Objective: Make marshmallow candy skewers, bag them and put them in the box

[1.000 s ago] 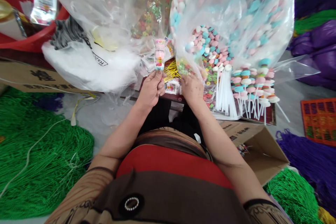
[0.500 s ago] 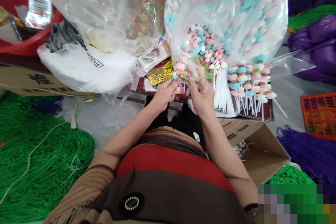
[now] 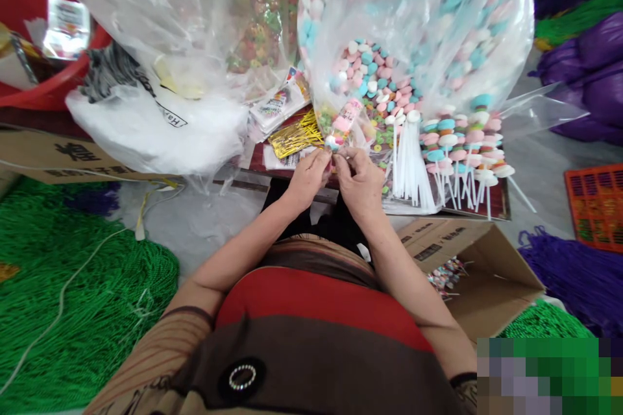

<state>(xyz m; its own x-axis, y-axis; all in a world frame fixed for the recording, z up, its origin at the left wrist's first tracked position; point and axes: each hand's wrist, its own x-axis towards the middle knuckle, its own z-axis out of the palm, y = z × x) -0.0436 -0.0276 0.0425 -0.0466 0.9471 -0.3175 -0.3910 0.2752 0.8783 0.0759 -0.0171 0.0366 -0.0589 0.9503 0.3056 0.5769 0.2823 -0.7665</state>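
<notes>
Both hands work at the lower end of a candy skewer [image 3: 343,123] in a clear printed wrapper, its pink, white and coloured candies tilted up and away from me. My left hand [image 3: 309,180] pinches the gathered wrapper just under the candies. Close against it, my right hand [image 3: 361,183] has its thumb and fingertips pressed on the same neck of the wrapper. Whatever thin piece lies between the fingertips is too small to make out. Gold twist ties [image 3: 295,135] lie in a bundle just beyond my left hand, beside printed bags [image 3: 280,104].
Bags of pink, blue and white candies [image 3: 379,74] and ring candies [image 3: 263,32] stand at the back. White sticks [image 3: 413,162] and unwrapped candy skewers [image 3: 460,149] lie at right. Below stands an open carton [image 3: 491,292]; a red basin [image 3: 82,71] is at far left.
My right hand has come left and slightly down, so the fingertips of both hands now meet under the candies. The wrapped skewer leans more to the right.
</notes>
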